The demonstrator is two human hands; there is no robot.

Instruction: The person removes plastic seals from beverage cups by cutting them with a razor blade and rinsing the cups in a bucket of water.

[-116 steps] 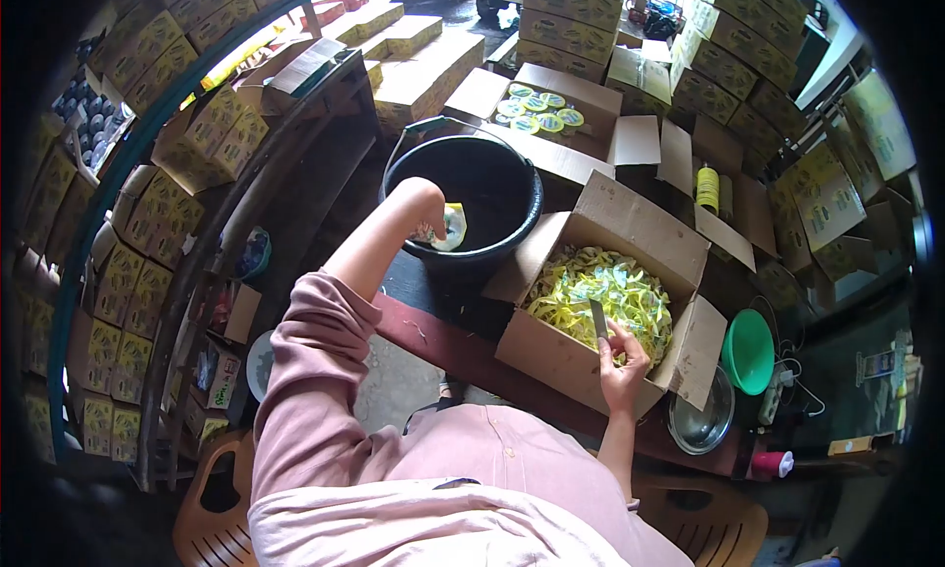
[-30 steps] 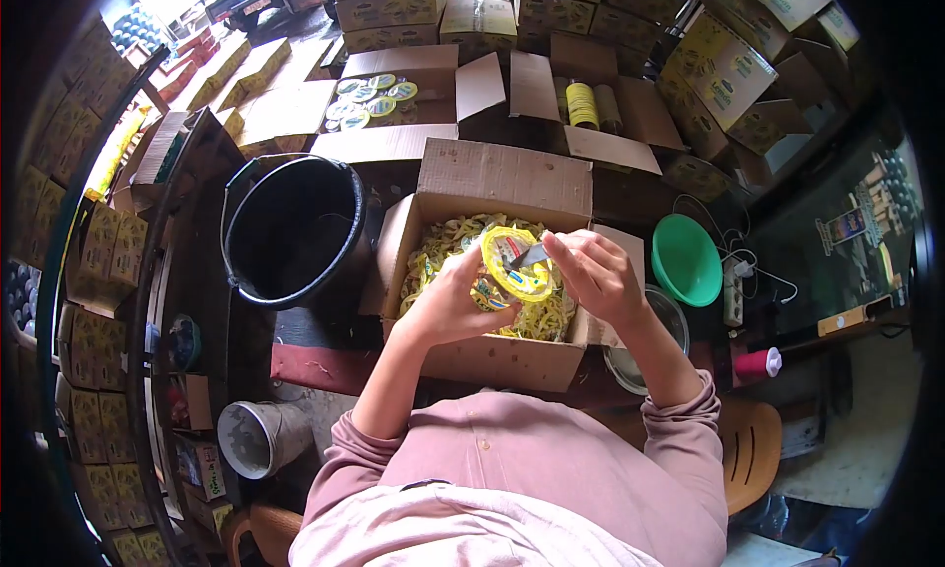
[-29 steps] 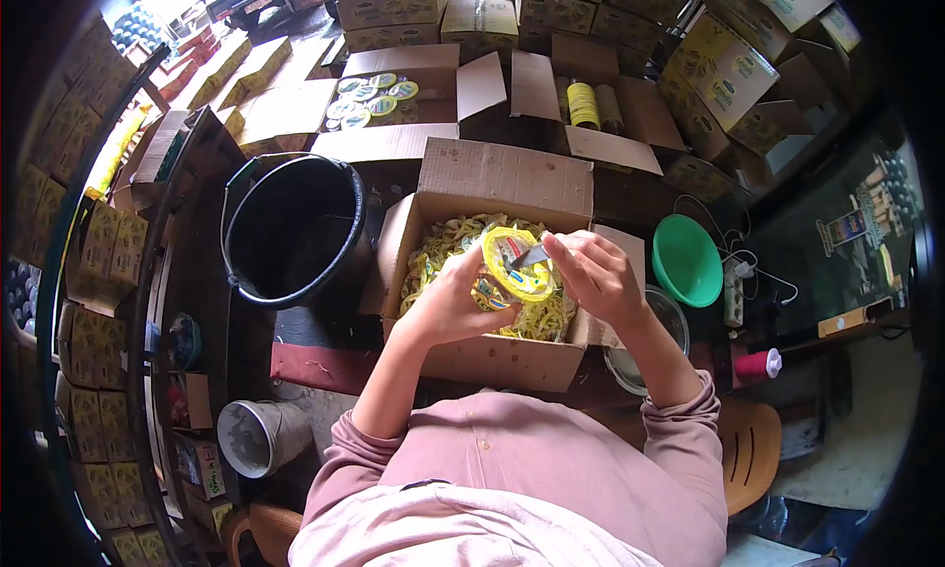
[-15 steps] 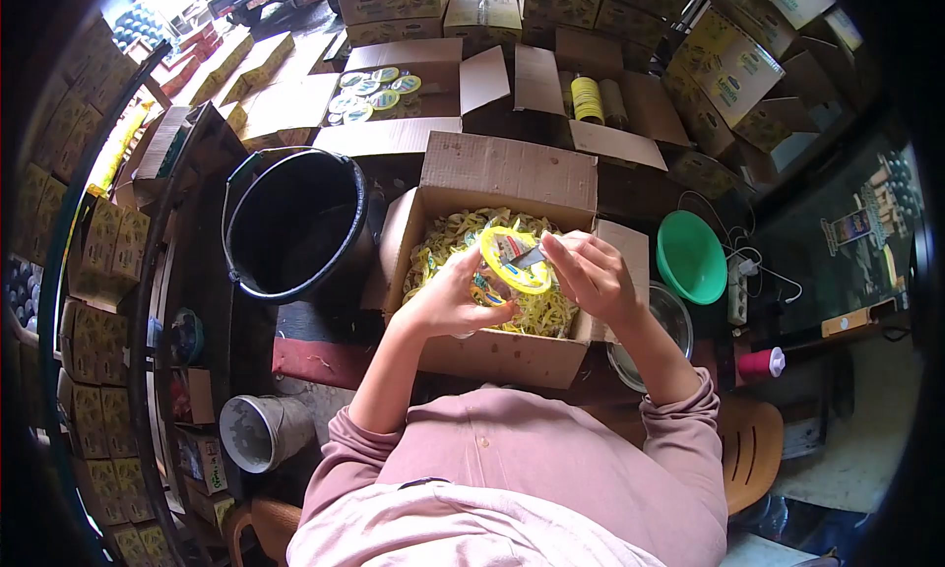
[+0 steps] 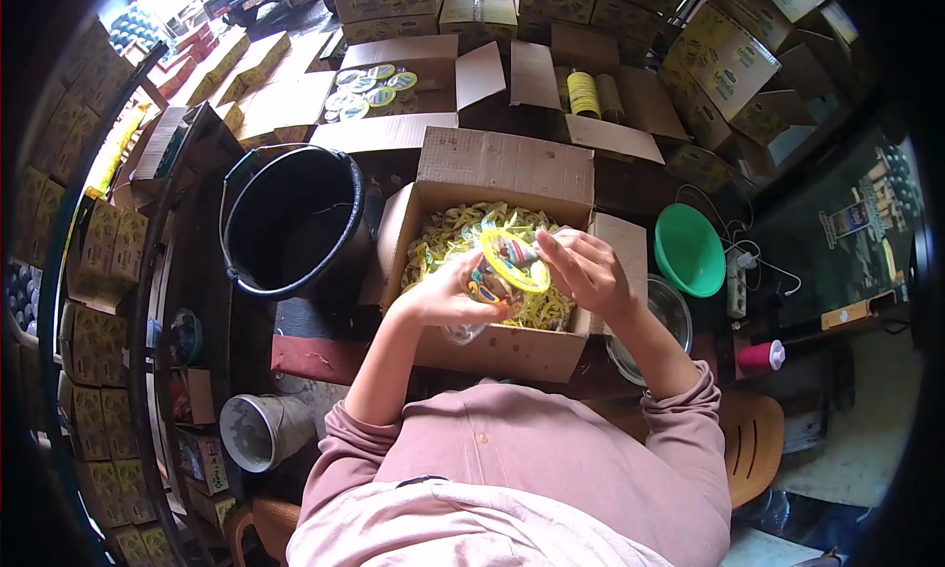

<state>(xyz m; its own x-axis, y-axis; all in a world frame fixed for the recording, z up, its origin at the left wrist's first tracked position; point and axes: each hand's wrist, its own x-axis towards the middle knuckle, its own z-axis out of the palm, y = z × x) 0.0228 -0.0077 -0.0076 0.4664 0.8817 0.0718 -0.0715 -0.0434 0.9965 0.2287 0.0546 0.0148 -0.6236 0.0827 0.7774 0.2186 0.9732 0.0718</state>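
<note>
My left hand [image 5: 451, 296] is wrapped round a clear plastic cup [image 5: 515, 259] with a yellow-rimmed printed lid, tilted toward me. The fingers of my right hand [image 5: 589, 272] are pinched at the right edge of that lid, round a small metal blade [image 5: 527, 256] that lies against it. Both hands are over an open cardboard box [image 5: 507, 163] full of yellow and clear plastic strips [image 5: 463, 222]. A bit of clear plastic [image 5: 463, 334] hangs below my left hand.
A black bucket [image 5: 295, 222] stands left of the box. To the right are a green bowl [image 5: 689, 250], a metal bowl [image 5: 669, 321] and a pink spool [image 5: 758, 357]. Behind, one open box holds lidded cups [image 5: 380, 96], another stacked yellow lids [image 5: 583, 94]. A grey bucket [image 5: 264, 432] is lower left.
Since the oldest frame, my left hand has come from the black bucket with the cup, and my right hand has brought the blade to its lid. Lately the blade has shifted slightly on the lid.
</note>
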